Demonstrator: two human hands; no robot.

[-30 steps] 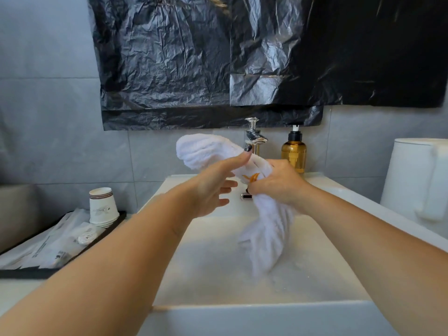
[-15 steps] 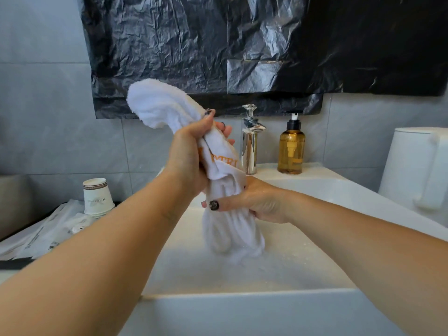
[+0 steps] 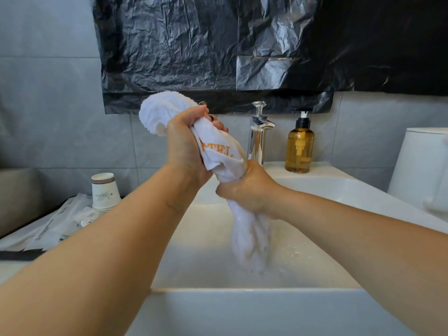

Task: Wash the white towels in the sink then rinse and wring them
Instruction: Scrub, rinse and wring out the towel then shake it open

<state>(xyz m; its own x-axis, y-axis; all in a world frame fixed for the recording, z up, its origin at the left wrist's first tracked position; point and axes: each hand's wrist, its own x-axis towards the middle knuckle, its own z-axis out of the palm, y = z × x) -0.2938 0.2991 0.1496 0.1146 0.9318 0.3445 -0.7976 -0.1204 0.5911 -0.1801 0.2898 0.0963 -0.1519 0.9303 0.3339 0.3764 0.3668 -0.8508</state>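
A white towel [image 3: 225, 156] with orange lettering is stretched upright over the white sink [image 3: 242, 301]. My left hand [image 3: 184, 151] grips its upper part, with a bunched end sticking out above the fist. Just below, my right hand [image 3: 244, 190] is closed around the towel's middle. The towel's wet lower end hangs from that fist down into the basin, close to the bottom. The stretch between my two hands looks twisted and tight.
A chrome tap [image 3: 259, 134] and an amber soap pump bottle [image 3: 299, 149] stand at the sink's back edge. Stacked paper cups [image 3: 104, 191] and wrapped packets [image 3: 55, 226] lie on the counter at left. A white toilet tank [image 3: 421, 170] is at right. Black plastic sheeting [image 3: 242, 49] covers the wall.
My right hand has closed into a fist around the towel's middle, below the left hand. The left hand has tightened its grip on the upper end, and the upper end sits lower.
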